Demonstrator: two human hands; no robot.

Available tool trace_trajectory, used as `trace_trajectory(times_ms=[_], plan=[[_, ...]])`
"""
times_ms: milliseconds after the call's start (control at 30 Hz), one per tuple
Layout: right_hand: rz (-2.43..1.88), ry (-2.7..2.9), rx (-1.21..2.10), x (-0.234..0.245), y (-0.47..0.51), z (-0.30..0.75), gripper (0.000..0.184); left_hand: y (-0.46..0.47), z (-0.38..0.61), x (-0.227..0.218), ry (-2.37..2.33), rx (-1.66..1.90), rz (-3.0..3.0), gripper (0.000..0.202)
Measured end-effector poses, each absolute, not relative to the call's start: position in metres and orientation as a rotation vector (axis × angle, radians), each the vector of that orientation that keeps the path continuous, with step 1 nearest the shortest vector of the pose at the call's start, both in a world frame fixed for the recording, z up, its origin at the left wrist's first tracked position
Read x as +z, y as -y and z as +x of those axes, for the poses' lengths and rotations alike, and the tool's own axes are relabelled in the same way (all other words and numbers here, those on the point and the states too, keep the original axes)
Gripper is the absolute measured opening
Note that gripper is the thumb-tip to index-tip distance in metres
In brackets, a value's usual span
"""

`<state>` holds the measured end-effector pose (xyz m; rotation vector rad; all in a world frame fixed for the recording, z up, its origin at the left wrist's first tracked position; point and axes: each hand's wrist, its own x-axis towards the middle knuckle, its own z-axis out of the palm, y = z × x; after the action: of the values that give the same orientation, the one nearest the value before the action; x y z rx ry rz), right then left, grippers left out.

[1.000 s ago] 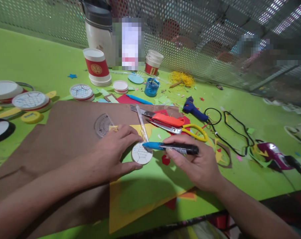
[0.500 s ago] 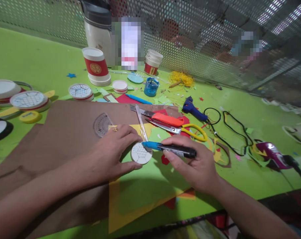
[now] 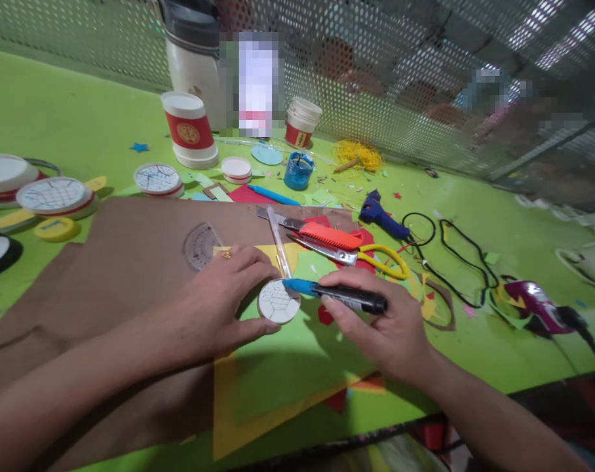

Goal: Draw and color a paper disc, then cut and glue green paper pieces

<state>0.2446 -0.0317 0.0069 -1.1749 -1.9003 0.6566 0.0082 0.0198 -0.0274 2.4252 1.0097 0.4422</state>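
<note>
My left hand (image 3: 223, 298) grips a small white disc (image 3: 278, 303) with drawn lines, holding it against the green paper (image 3: 287, 373). My right hand (image 3: 381, 328) is closed around a marker (image 3: 341, 295) with a blue front and black barrel, its tip resting on the disc's upper right edge. A clear glue stick (image 3: 279, 244) lies just beyond the disc. A brown paper sheet (image 3: 130, 262) lies under my left forearm.
Orange-handled pliers and yellow-handled scissors (image 3: 346, 246) lie behind the hands. A blue glue gun (image 3: 382, 219) with black cord, a purple tool (image 3: 536, 301), paper cups (image 3: 189, 131), a blue paint pot (image 3: 298, 170), a protractor (image 3: 202, 244) and patterned discs (image 3: 56, 196) surround the work. A perforated metal screen (image 3: 400, 78) backs the table.
Hardly anything has moved. Both hands keep their grip on the disc and marker; the view has shifted slightly.
</note>
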Motion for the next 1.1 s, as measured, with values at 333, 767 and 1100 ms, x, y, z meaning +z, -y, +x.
trace_trajectory(times_ms=[333,767,1100], plan=[[-1.186,1.906,0.678,0.0106,0.0335,0.2437,0.014,-0.0199,0.0092,-0.0266,-0.98,0.458,2.437,0.043],[-1.208,1.793,0.64,0.0087,0.0359,0.2478,0.019,-0.0204,0.0085,-0.0264,-0.969,0.461,2.455,0.043],[-1.179,1.857,0.622,0.0094,0.0349,0.245,0.017,-0.0201,0.0104,-0.0259,-0.978,0.466,2.459,0.043]])
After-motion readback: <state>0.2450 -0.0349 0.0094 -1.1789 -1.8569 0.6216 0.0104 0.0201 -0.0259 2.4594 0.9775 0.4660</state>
